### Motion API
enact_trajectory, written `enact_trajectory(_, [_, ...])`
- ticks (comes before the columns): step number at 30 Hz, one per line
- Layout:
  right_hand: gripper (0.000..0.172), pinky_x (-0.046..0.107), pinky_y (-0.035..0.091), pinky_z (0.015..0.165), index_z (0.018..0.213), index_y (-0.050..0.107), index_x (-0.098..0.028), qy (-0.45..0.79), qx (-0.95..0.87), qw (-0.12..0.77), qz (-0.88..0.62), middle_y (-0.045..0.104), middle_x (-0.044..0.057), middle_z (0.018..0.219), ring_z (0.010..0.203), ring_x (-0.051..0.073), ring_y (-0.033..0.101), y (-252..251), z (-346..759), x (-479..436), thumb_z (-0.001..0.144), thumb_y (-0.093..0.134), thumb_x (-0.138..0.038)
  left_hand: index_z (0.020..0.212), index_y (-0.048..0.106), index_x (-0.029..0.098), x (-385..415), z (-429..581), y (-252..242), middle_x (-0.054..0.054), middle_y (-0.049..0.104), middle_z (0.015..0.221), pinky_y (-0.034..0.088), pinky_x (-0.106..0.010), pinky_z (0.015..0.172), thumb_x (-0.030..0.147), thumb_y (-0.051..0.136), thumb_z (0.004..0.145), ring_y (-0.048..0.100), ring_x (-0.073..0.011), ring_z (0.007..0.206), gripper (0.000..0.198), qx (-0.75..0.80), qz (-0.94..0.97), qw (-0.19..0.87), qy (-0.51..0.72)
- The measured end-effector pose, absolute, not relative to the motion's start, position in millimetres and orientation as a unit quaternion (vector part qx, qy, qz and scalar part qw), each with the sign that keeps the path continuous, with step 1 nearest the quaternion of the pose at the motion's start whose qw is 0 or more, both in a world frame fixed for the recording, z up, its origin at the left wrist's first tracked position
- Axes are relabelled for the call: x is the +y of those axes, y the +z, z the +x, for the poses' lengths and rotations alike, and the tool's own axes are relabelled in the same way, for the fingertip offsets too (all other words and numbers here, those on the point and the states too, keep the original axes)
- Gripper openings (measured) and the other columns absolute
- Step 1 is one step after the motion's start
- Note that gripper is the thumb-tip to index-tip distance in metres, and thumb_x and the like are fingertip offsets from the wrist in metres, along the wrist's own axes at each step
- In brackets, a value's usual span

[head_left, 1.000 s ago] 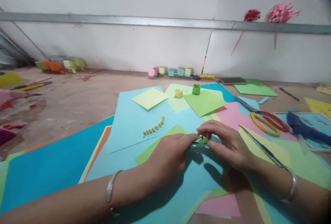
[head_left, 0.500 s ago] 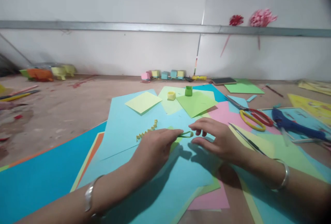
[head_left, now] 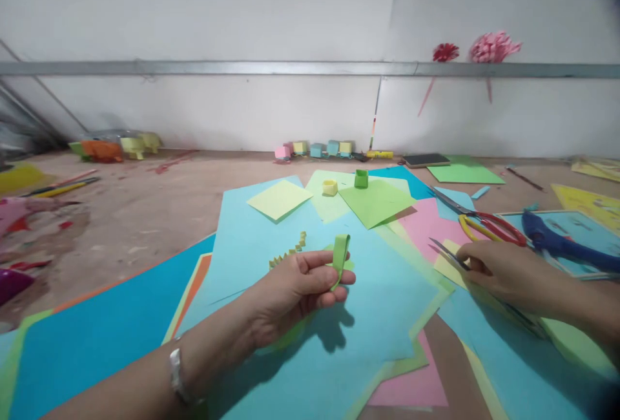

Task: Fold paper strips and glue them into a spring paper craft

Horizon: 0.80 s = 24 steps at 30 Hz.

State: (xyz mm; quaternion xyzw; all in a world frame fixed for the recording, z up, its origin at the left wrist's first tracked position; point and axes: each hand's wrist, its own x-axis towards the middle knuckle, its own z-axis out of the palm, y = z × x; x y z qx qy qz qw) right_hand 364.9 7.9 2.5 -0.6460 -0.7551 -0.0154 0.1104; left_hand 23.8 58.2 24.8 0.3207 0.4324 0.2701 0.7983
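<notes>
My left hand (head_left: 300, 284) pinches a folded light-green paper strip (head_left: 340, 253) between thumb and fingers, its looped end upright above the blue paper (head_left: 368, 316). To the right, my right hand (head_left: 504, 271) is closed over a slim pointed metal tool (head_left: 445, 251) lying on pale yellow paper; the fingers hide its middle, and I cannot tell its exact kind. A zigzag-folded yellow paper strip (head_left: 288, 256) lies just beyond my left hand. Farther back are a small yellow paper ring (head_left: 330, 187) and a small green paper box (head_left: 361, 179).
Red-and-yellow-handled scissors (head_left: 489, 223) and a dark blue glue gun (head_left: 566, 245) lie at the right. A pale yellow square (head_left: 279, 199) and a green sheet (head_left: 378, 202) rest on the papers. Small paper blocks (head_left: 317, 150) stand along the wall.
My left hand has raised and turned the green strip so its loop stands upright. My right hand has moved away to the right, from beside the strip onto the pointed tool.
</notes>
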Motion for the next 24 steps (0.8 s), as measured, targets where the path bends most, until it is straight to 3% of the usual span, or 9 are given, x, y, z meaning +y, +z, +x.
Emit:
enact_trajectory(3, [0.014, 0.027, 0.030, 0.045, 0.063, 0.054, -0.021, -0.052, -0.791, 0.097, -0.602, 0.058, 0.003, 0.061, 0.052, 0.017, 0.053, 26, 335, 17, 0.075, 0.052, -0.014, 0.098, 0.066, 0.007, 61, 18, 22, -0.006, 0.070, 0.078, 0.053, -0.010, 0.049, 0.002, 0.073, 0.077, 0.065, -0.0065, 0.054, 0.023, 0.392, 0.291, 0.834, 0.260])
enact_trajectory(7, [0.012, 0.033, 0.045, 0.061, 0.078, 0.055, -0.020, -0.111, -0.829, 0.230, -0.498, 0.063, 0.009, 0.083, 0.073, 0.022, 0.060, 41, 285, 24, 0.084, 0.045, -0.018, 0.109, 0.061, 0.009, 66, 11, 18, -0.005, 0.070, 0.077, 0.053, -0.009, 0.049, 0.006, 0.081, 0.071, 0.066, -0.0076, 0.055, 0.043, 0.343, 0.274, 0.863, 0.250])
enact_trajectory(11, [0.018, 0.025, 0.043, 0.050, 0.087, 0.053, -0.021, 0.046, -0.823, 0.300, -0.480, 0.060, 0.001, 0.069, 0.055, 0.014, 0.055, 25, 254, 18, 0.091, 0.036, -0.015, 0.109, 0.062, 0.009, 68, 10, 14, -0.005, 0.070, 0.077, 0.052, -0.009, 0.049, 0.014, 0.088, 0.063, 0.067, -0.0083, 0.056, 0.053, 0.327, 0.292, 0.864, 0.247])
enact_trajectory(15, [0.020, 0.024, 0.042, 0.047, 0.094, 0.053, -0.021, 0.216, -0.792, 0.281, -0.498, 0.059, -0.001, 0.062, 0.050, 0.013, 0.053, 14, 247, 8, 0.096, 0.033, -0.024, 0.110, 0.063, 0.006, 65, 15, 13, -0.009, 0.073, 0.079, 0.049, -0.012, 0.048, 0.020, 0.090, 0.060, 0.065, -0.0088, 0.054, 0.059, 0.378, 0.361, 0.808, 0.271])
enact_trajectory(18, [0.027, 0.024, 0.037, 0.047, 0.075, 0.048, -0.022, 0.236, -0.785, 0.249, -0.517, 0.055, 0.000, 0.060, 0.050, 0.014, 0.047, 14, 246, 4, 0.096, 0.033, -0.027, 0.117, 0.059, 0.004, 61, 18, 13, -0.013, 0.075, 0.080, 0.048, -0.016, 0.049, 0.023, 0.090, 0.059, 0.065, -0.0104, 0.054, 0.068, 0.421, 0.406, 0.760, 0.285])
enact_trajectory(24, [0.024, 0.023, 0.034, 0.049, 0.074, 0.048, -0.022, 0.266, -0.780, 0.259, -0.503, 0.053, -0.001, 0.063, 0.053, 0.013, 0.044, 10, 245, 4, 0.094, 0.036, -0.025, 0.116, 0.061, 0.005, 57, 21, 10, -0.013, 0.076, 0.078, 0.048, -0.021, 0.051, 0.030, 0.089, 0.060, 0.067, -0.0146, 0.056, 0.067, 0.441, 0.465, 0.722, 0.261])
